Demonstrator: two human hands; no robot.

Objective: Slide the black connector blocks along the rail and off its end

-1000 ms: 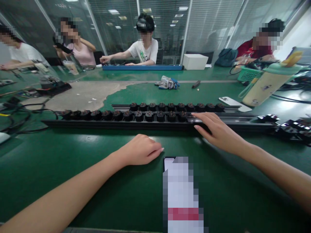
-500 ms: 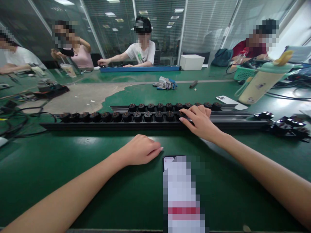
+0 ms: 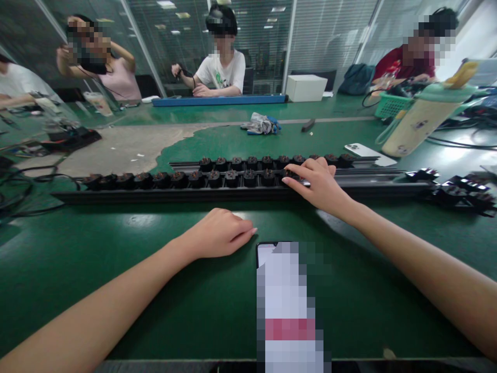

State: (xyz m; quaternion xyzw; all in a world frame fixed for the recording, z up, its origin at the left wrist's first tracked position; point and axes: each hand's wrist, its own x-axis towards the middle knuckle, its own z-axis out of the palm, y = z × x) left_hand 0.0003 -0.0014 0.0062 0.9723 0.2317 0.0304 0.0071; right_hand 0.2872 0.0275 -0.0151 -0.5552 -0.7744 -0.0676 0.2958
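Observation:
A long black metal rail (image 3: 174, 197) lies across the green table, holding a row of round black socket modules (image 3: 232, 178) with copper-coloured contacts on top. Thumb and fingertips of my right hand (image 3: 316, 181) close around the module at the right end of that row, which they partly cover. Nearer to me, my left hand (image 3: 221, 233) rests on the table with its fingers curled in, and nothing shows in it. A phone (image 3: 266, 251) with a lit screen lies just right of it. Behind the front rail is a second rail (image 3: 182, 166) with similar modules.
Loose black modules (image 3: 466, 196) are piled at the right. Cables (image 3: 23, 191) tangle at the left. Farther off are a white phone (image 3: 368, 154), a cream bottle (image 3: 423, 124), gloves (image 3: 260, 124) and a white box (image 3: 306, 88). Several people sit around the table.
The view has tilted slightly down, so the table things appear a little higher. My hands stay nearly in place. Across the table, one person's hand has lifted off the blue rail.

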